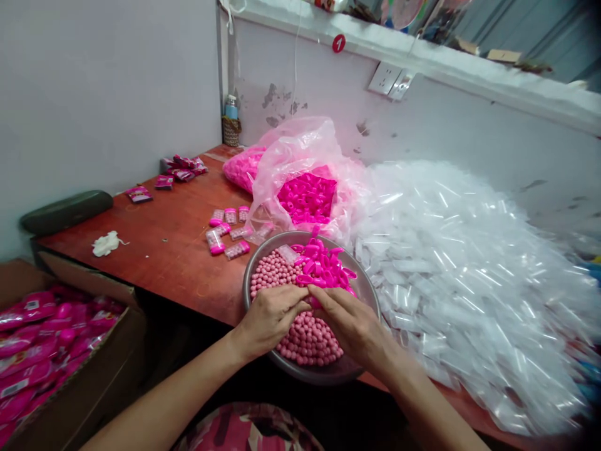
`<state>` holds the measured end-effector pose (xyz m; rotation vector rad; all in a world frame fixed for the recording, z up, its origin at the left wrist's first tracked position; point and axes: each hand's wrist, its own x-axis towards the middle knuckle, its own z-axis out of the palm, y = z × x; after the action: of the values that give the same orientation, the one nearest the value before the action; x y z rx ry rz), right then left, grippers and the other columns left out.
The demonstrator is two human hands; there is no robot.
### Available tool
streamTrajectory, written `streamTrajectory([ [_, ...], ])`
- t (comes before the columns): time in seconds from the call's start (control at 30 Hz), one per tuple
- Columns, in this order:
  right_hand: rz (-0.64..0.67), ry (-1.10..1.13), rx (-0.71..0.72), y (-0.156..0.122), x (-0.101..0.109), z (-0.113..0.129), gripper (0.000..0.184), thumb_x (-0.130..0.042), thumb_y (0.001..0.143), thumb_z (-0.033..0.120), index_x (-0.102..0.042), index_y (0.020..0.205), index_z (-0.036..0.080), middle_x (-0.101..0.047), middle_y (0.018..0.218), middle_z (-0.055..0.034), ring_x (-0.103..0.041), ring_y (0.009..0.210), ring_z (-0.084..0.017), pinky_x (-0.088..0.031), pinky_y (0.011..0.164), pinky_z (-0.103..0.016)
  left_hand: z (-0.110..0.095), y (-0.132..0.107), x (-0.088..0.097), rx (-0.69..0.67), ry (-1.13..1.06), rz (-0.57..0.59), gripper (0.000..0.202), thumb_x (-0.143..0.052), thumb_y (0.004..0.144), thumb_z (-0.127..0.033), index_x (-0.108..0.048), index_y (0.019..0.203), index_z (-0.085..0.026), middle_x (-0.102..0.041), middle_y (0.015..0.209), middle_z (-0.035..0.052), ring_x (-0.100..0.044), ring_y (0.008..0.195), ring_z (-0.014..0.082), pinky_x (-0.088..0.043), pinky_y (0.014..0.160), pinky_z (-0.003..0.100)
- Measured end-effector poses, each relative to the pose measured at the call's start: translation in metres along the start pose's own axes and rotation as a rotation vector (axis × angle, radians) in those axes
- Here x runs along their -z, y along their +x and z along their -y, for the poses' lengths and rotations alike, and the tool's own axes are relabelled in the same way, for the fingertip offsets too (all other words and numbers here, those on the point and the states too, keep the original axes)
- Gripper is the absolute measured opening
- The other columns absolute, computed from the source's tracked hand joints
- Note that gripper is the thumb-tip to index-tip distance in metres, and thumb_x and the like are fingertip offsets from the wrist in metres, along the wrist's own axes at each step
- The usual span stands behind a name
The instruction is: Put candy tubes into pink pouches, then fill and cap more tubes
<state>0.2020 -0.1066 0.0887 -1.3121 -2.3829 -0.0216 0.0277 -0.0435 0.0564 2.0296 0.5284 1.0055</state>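
Observation:
Over the metal bowl, my left hand and my right hand meet with their fingertips pinched together. A bit of a pink plastic cap shows under the right fingers. What the left fingers grip is hidden behind them. Inside the bowl are pink beads, and a pile of bright pink caps lies on its far right side. A small clear plastic container rests on the beads near the far rim.
Several filled containers with pink caps lie left of the bowl. Behind it stands an open plastic bag of pink caps. A large heap of clear containers covers the right side. A carton of pink packets sits at lower left.

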Motion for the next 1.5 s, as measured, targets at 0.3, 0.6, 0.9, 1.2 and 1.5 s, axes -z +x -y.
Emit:
streamTrajectory([
  [0.3, -0.100, 0.467, -0.251, 0.006, 0.001, -0.004, 0.046, -0.051, 0.085, 0.022, -0.041, 0.129, 0.030, -0.059, 0.113, -0.0065, -0.056, 0.101, -0.020, -0.047, 0.086, -0.036, -0.002, 0.006, 0.001, 0.239, -0.331, -0.106, 0.024, -0.051, 0.083, -0.024, -0.064, 0.102, -0.017, -0.066, 0.094, 0.0053, -0.060, 0.087, 0.0186, -0.046, 0.078, 0.028],
  [0.6, -0.307, 1.276, -0.690, -0.007, -0.012, -0.014, 0.026, -0.063, 0.075, 0.037, -0.062, 0.094, 0.020, -0.064, 0.077, -0.0031, -0.061, 0.068, -0.017, -0.050, 0.069, -0.034, 0.003, 0.007, 0.000, 0.292, -0.461, -0.154, 0.026, -0.055, 0.081, -0.028, -0.066, 0.102, -0.017, -0.066, 0.095, 0.0063, -0.058, 0.091, 0.0211, -0.044, 0.087, 0.035],
  [0.9, 0.017, 1.644, -0.810, 0.017, -0.014, 0.003, 0.024, -0.058, 0.074, 0.036, -0.065, 0.090, 0.020, -0.067, 0.088, -0.0071, -0.063, 0.083, -0.022, -0.051, 0.071, -0.039, 0.000, 0.002, -0.002, 0.164, -0.323, -0.126, 0.023, -0.056, 0.081, -0.023, -0.066, 0.102, -0.023, -0.064, 0.103, 0.0039, -0.054, 0.101, 0.0181, -0.040, 0.092, 0.029],
  [1.2, 0.022, 1.377, -0.777, 0.036, -0.028, -0.006, 0.044, -0.038, 0.082, 0.056, -0.062, 0.097, 0.022, -0.067, 0.084, -0.0087, -0.064, 0.072, -0.021, -0.053, 0.064, -0.039, 0.010, 0.012, 0.010, 0.256, -0.329, -0.233, 0.029, -0.052, 0.083, -0.027, -0.063, 0.108, -0.017, -0.065, 0.105, 0.0058, -0.058, 0.098, 0.0205, -0.044, 0.089, 0.030],
  [1.5, 0.164, -0.135, -0.341, 0.089, -0.039, -0.049, 0.031, -0.043, 0.084, 0.018, -0.056, 0.112, 0.016, -0.059, 0.114, -0.0116, -0.052, 0.105, -0.025, -0.039, 0.090, -0.038, 0.043, 0.036, 0.082, 0.219, 0.123, -0.508, 0.040, -0.048, 0.085, -0.032, -0.051, 0.122, -0.019, -0.055, 0.123, 0.0062, -0.049, 0.113, 0.0210, -0.037, 0.098, 0.034],
])
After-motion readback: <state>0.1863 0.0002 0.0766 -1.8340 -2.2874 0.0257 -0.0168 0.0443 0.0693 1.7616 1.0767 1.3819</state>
